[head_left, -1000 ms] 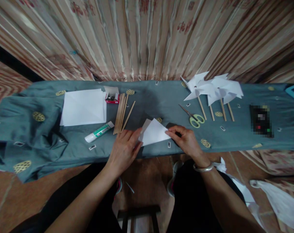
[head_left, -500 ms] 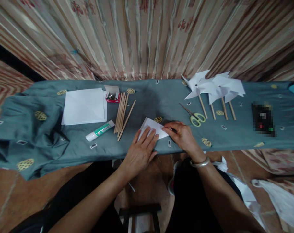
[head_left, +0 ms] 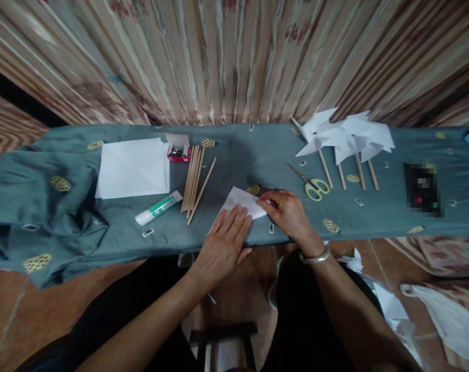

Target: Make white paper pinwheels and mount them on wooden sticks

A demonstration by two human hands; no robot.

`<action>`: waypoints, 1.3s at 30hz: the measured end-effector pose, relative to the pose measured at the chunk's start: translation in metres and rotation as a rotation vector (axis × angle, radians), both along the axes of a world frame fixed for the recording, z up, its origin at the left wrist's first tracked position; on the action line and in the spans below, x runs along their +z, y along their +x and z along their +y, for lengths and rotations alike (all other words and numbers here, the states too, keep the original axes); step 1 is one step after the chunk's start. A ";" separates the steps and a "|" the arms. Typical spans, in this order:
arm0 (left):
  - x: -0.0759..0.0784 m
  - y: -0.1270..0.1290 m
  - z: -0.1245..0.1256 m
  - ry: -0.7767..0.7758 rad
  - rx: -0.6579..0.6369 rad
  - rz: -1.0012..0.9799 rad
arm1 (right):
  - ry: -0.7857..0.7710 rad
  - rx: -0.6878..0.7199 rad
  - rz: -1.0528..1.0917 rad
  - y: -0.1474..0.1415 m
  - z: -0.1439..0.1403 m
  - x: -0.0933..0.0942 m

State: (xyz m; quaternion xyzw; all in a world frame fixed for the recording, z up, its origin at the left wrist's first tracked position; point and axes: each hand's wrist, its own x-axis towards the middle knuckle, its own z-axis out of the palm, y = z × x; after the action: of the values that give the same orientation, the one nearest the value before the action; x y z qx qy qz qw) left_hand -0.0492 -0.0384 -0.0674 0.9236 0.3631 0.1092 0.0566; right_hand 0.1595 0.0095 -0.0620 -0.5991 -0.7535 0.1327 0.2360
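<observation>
The left hand [head_left: 227,238] lies flat, fingers spread, palm down on the near half of a folded white paper sheet [head_left: 245,202], pinning it to the teal cloth [head_left: 257,155] near the front edge of the bench, about at its middle. The right hand [head_left: 289,213] curls at the sheet's right corner, fingertips pressing or pinching the edge; whether it truly grips the paper or only presses it down cannot be told from here. The sheet looks thin and light, limp when lifted yet crisp enough to keep a crease, easy to tear or crumple, and likely to slide on the smooth fabric unless held flat; its corners and free edges are the sensible places to take it. To the left lie a bundle of slim, round wooden sticks [head_left: 194,177], a white and green glue tube [head_left: 159,207], a small open red box [head_left: 178,150] and a stack of plain white paper [head_left: 134,168]. To the right sit scissors with pale green handles [head_left: 312,184] and several finished white paper pinwheels [head_left: 345,137] on sticks, their pointed vanes stiffly folded. Striped, glossy curtains [head_left: 234,57] hang along the far side.
</observation>
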 end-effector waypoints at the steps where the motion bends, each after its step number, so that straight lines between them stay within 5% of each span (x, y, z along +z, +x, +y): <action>1: -0.001 0.000 0.000 -0.003 0.003 0.009 | 0.001 0.001 -0.010 0.000 0.000 0.000; 39: -0.014 -0.001 -0.001 -0.038 0.018 0.037 | 0.187 -0.039 -0.239 -0.009 -0.016 -0.006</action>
State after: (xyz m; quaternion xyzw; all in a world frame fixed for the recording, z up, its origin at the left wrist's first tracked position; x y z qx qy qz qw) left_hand -0.0500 -0.0392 -0.0813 0.9210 0.3743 0.0855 0.0663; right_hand 0.1502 -0.0065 -0.0682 -0.6005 -0.7736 -0.0151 0.2021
